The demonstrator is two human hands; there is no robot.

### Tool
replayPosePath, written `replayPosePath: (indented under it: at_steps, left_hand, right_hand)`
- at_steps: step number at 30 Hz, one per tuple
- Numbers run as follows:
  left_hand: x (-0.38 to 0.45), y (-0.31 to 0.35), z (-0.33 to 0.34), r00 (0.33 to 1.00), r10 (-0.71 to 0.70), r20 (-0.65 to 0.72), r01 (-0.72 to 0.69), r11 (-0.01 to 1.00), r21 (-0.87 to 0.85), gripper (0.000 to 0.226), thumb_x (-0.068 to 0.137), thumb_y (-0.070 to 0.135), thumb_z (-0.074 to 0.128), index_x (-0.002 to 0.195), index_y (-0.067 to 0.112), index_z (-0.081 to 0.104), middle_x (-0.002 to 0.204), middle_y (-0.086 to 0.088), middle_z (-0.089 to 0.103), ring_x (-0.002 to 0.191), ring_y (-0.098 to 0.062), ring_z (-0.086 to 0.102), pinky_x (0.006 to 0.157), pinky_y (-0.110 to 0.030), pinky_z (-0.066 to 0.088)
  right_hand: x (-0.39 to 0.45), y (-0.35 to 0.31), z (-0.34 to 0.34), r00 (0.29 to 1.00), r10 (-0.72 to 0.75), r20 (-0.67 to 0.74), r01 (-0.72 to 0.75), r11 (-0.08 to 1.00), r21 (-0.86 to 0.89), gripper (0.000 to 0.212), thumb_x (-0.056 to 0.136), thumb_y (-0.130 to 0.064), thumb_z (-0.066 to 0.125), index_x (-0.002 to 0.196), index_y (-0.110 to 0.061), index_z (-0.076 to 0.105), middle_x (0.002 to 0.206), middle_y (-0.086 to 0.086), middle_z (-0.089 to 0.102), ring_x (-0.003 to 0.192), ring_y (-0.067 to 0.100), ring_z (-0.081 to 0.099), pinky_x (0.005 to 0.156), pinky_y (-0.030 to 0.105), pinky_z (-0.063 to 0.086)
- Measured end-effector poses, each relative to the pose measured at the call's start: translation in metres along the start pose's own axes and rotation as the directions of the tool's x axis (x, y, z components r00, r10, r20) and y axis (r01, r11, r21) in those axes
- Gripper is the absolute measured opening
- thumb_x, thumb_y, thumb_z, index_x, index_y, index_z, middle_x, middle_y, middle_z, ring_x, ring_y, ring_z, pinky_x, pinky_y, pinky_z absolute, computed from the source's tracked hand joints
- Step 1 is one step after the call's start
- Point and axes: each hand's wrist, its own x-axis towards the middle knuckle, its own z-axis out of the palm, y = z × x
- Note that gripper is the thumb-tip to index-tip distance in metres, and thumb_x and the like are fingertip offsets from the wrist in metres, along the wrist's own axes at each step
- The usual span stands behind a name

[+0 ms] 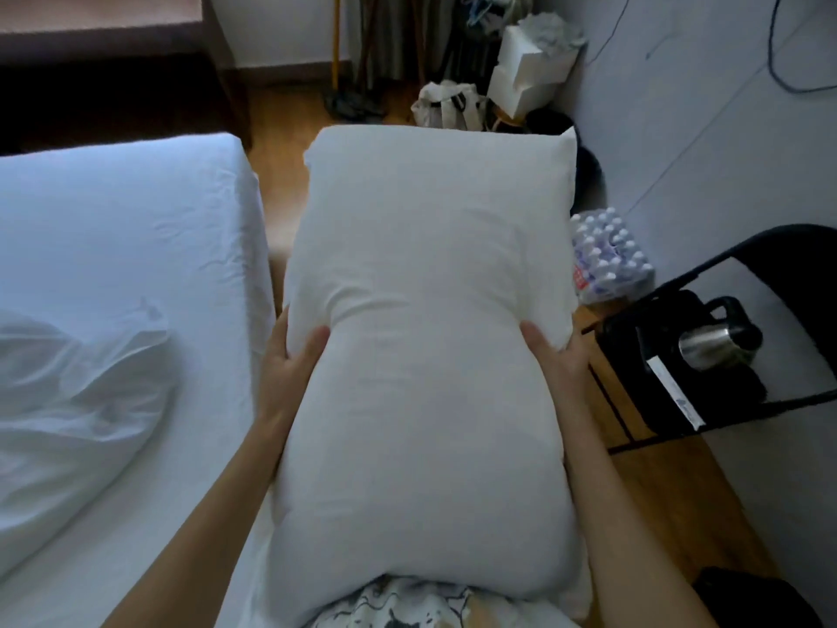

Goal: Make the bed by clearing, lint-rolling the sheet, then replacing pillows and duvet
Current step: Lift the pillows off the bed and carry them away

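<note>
White pillow (425,319), one, gripped at both sides: left hand (290,355) and right hand (555,355), fingers curled into it.

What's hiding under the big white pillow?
Past the pillow edges, wood floor and a strip of mattress show. Both hands hold its sides. The floor directly below is covered, so anything there is unseen.

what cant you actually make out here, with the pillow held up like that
All in the head view:
- Fingers of the left hand and right hand: hidden behind the pillow; only thumbs show.
- Floor and bed edge under the pillow: covered by it.
- Crumpled bedding on the bed: cut by the left edge.
- Label on the pack of bottles: too small to read.
- Black chair: cut by the right edge.
</note>
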Motion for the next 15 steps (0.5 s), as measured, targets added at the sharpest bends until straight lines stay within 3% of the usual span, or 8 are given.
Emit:
replayPosePath:
  at_steps: [4,7,10,13,15]
  left_hand:
    - [0.094,0.018,0.032,0.99,-0.066,-0.126,0.059,0.996,-0.062,0.047,0.097,0.025,0.057,0.142,0.015,0.046,0.133,-0.005,0.057,0.115,-0.019,0.055,0.091,-0.029,0.041]
    - [0.174,0.044,0.052,0.971,-0.08,-0.224,0.068,0.996,-0.062,0.047,0.097,0.03,0.056,0.142,0.018,0.046,0.136,-0.006,0.056,0.122,-0.023,0.053,0.101,-0.036,0.043]
    - [0.244,0.077,0.066,0.95,-0.109,-0.294,0.087,0.992,-0.088,0.048,0.097,0.035,0.055,0.142,0.021,0.045,0.138,-0.003,0.054,0.124,-0.023,0.052,0.1,-0.034,0.041]
    - [0.306,0.107,0.071,0.927,-0.135,-0.351,0.101,0.988,-0.116,0.053,0.094,0.042,0.058,0.142,0.025,0.045,0.139,-0.001,0.054,0.124,-0.021,0.052,0.102,-0.037,0.042]
    - [0.344,0.124,0.07,0.909,-0.126,-0.396,0.087,0.99,-0.115,0.05,0.096,0.037,0.057,0.143,0.025,0.044,0.14,0.0,0.053,0.124,-0.019,0.051,0.103,-0.037,0.042]
  right_hand:
    - [0.12,-0.008,0.067,0.991,0.011,0.134,-0.009,1.0,-0.014,0.038,0.085,-0.015,0.071,0.12,-0.022,0.056,0.102,-0.017,0.062,0.082,-0.019,0.059,0.065,0.002,0.044]
    - [0.216,-0.037,0.126,0.965,0.002,0.262,0.007,0.999,-0.035,0.037,0.084,-0.021,0.072,0.116,-0.031,0.057,0.103,-0.021,0.063,0.086,-0.016,0.061,0.067,0.004,0.047]
    - [0.302,-0.074,0.18,0.936,0.001,0.351,0.028,0.997,-0.076,0.037,0.083,-0.029,0.073,0.115,-0.037,0.056,0.102,-0.022,0.065,0.086,-0.014,0.061,0.066,0.007,0.048]
    - [0.369,-0.102,0.232,0.906,0.02,0.424,0.02,0.996,-0.09,0.04,0.083,-0.031,0.073,0.12,-0.032,0.058,0.106,-0.014,0.068,0.092,-0.004,0.065,0.072,0.016,0.053]
    - [0.404,-0.119,0.266,0.893,0.019,0.449,0.023,0.996,-0.088,0.038,0.084,-0.028,0.073,0.12,-0.028,0.058,0.105,-0.013,0.068,0.089,-0.005,0.065,0.068,0.013,0.052]
